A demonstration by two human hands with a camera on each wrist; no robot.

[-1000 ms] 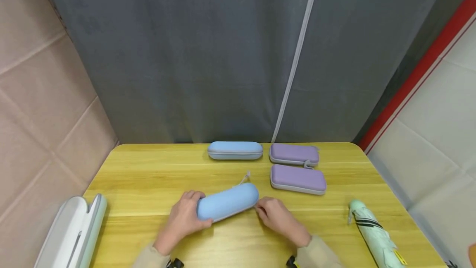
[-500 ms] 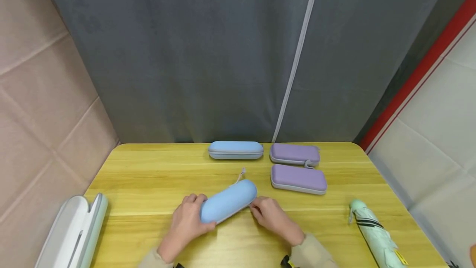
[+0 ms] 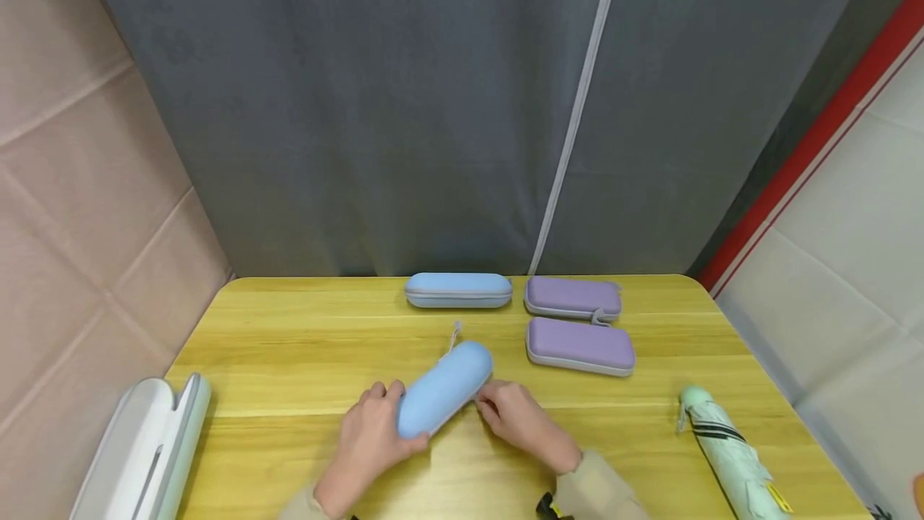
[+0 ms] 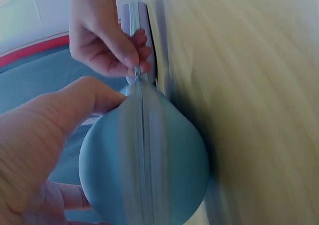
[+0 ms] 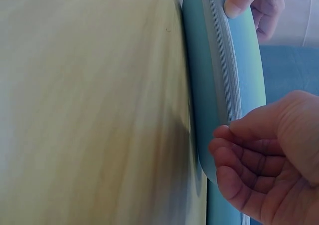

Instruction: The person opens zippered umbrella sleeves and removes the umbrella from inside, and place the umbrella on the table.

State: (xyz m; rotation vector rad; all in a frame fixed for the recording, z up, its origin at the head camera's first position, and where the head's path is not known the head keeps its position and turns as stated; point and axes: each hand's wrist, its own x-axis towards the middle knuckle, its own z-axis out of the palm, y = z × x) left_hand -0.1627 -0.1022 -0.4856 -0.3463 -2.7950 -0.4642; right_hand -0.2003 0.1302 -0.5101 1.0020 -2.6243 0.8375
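Note:
A light blue hard case with a grey zipper lies slantwise on the wooden table, its far end pointing away to the right. My left hand grips the near end, thumb on the side towards me and fingers on the far side. At the case's right side, my right hand pinches the small zipper pull between thumb and curled forefinger. The zipper line runs straight between both hands, and its teeth look closed in the left wrist view. A wrist loop sticks out on the far side.
Another blue case lies at the table's back edge, beside two purple cases, one behind and one in front. A folded mint umbrella lies at right; a white and mint appliance stands at left. A grey curtain hangs behind.
The held blue case has swung counterclockwise, so its far end points more away from me. My right hand has moved left with it, and my left hand slightly right.

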